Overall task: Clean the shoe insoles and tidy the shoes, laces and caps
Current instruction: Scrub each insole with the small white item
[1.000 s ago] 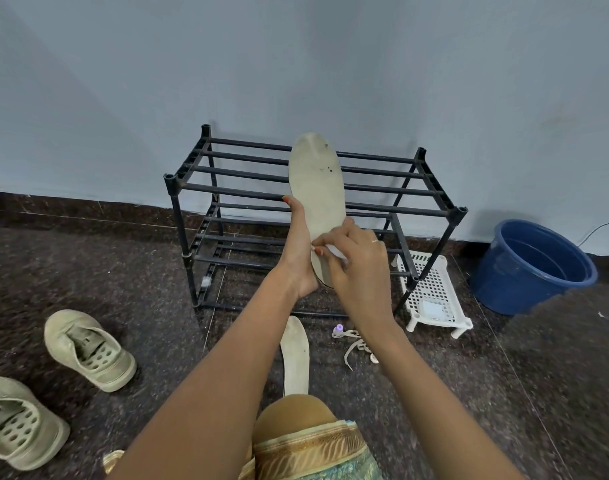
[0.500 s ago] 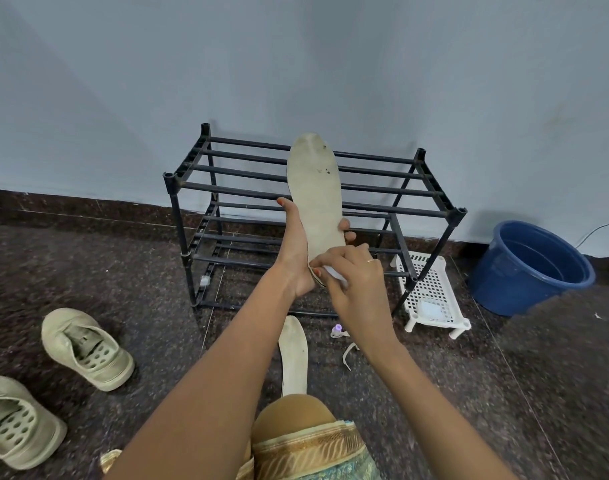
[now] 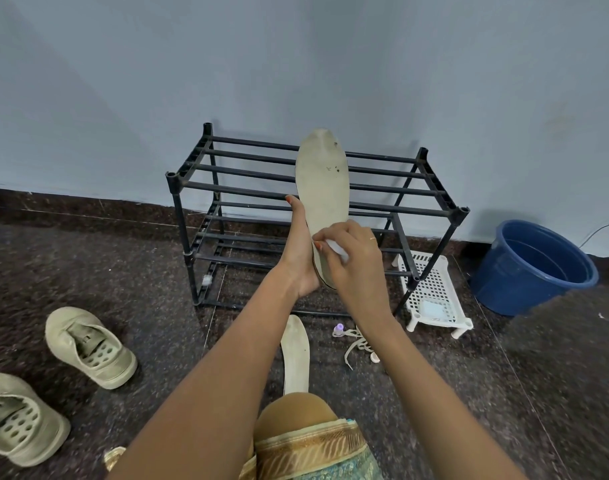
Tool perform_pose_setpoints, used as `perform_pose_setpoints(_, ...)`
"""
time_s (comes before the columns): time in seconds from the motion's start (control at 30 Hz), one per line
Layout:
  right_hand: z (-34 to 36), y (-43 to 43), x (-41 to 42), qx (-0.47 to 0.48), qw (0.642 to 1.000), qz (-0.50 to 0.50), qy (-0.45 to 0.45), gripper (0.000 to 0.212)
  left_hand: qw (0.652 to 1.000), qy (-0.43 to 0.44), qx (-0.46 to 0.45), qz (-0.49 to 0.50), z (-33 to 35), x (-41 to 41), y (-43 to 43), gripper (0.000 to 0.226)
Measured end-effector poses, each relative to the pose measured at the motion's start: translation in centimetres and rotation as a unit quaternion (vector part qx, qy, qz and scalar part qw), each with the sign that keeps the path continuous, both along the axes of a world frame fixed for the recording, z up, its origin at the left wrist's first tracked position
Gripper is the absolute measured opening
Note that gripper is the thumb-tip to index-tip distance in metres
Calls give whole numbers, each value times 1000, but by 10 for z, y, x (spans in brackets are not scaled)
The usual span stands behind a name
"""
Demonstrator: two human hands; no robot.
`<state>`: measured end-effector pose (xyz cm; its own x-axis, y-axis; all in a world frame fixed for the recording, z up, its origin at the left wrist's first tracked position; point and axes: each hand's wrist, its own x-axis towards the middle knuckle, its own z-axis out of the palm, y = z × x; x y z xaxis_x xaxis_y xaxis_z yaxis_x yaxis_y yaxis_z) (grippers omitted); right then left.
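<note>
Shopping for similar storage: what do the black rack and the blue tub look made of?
Black rack: probably plastic or coated metal tubes, matt, with moulded-looking corner sockets. Blue tub: plastic, smooth with a slight sheen and a rolled rim.

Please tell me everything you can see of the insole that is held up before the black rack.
The beige, flat, foot-shaped insole looks like thin foam with a dark edge. It stands nearly upright, toe end up, before the black tube rack. Small dark spots mark its upper part. The left hand grips its heel end from the left; the right hand presses a small white cloth against its lower half.
</note>
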<state>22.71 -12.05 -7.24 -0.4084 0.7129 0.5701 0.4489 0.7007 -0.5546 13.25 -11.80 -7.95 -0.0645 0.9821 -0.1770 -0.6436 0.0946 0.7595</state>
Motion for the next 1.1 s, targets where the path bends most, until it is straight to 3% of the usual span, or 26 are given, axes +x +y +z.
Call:
perform_pose_setpoints(0.27, -14, -12, 16, -13, 998, 43, -39, 15, 992, -104, 60, -37, 0, 2, 3, 91)
perform_pose_setpoints(0.6, 3, 1, 7, -9, 1000, 0, 3, 12, 1000, 7, 1, -26, 3, 3, -1, 86)
perform_pose_setpoints(0.87, -12, -5, 21, -26, 997, 57, -35, 14, 993, -99, 33, -47, 6, 4, -1, 90)
perform_pose_setpoints(1.1, -15, -9, 33, -23, 993, 77, -91, 14, 989, -129, 59, -38, 7, 3, -1, 87)
